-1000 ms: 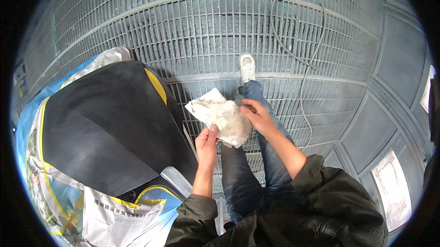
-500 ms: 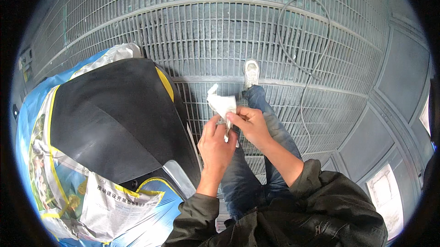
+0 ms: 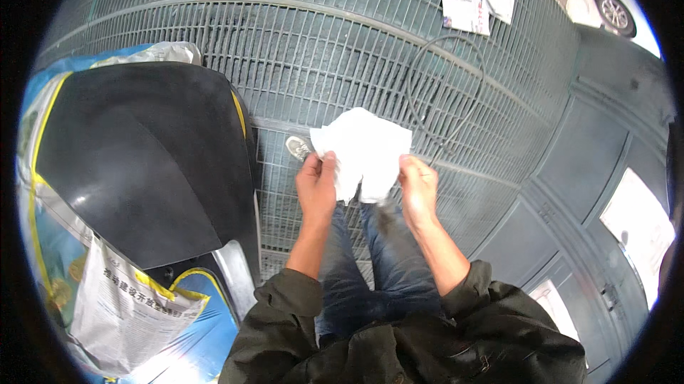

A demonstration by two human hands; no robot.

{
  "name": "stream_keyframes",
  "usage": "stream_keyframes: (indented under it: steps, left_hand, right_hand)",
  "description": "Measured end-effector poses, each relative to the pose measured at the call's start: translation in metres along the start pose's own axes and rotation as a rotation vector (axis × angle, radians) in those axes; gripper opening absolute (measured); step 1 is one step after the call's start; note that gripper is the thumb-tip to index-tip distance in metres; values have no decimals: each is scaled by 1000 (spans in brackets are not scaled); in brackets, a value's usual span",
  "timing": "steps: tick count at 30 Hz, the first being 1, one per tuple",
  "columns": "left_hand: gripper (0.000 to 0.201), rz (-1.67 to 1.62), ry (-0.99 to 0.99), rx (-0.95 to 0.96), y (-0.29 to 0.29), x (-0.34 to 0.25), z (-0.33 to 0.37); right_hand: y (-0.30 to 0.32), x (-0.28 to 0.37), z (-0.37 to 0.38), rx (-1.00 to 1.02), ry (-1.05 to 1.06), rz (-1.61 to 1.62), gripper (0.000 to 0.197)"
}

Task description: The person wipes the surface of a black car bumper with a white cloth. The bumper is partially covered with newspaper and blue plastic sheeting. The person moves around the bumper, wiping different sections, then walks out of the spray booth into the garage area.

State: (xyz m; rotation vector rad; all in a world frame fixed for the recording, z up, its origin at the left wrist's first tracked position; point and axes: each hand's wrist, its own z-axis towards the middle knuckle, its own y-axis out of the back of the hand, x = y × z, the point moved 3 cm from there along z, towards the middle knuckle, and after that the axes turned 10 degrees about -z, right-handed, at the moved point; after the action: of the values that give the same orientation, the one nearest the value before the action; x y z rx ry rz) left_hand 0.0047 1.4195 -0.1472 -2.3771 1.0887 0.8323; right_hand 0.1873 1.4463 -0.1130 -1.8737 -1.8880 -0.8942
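Stretched between my two hands is a thin white cloth or wipe, spread wide with a notch hanging at its lower edge. My left hand pinches its left side between thumb and fingers. At the opposite side, my right hand grips the edge in the same way. Beside me on the left lies a large black panel, glossy and curved like a car part. Yellow tape runs along its edge, holding newspaper and blue sheeting around it.
Metal grating forms the floor. A dark hose or cable loops across it on the right, with printed papers beyond. Grey panelled doors line the right side. A car wheel shows at the far right.
The crumpled white cloth has been opened out and spread between my hands, which have moved apart. My view has turned to the right, and my feet have shifted.
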Motion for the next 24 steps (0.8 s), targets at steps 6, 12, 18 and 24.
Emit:
stream_keyframes:
  steps: [6,12,18,24]
  left_hand:
    - [21,-94,-141,110,1,-14,52]
    - [40,50,-299,-15,-15,-25,41]
    - [48,-993,699,563,-40,19,-18]
    - [61,-1115,579,384,-30,8,-31]
  right_hand:
    - [49,66,-15,-48,177,-80,34]
    - [16,99,-55,51,199,3,31]
    - [-28,94,-86,318,192,-231,25]
    - [-23,84,-57,175,254,-421,23]
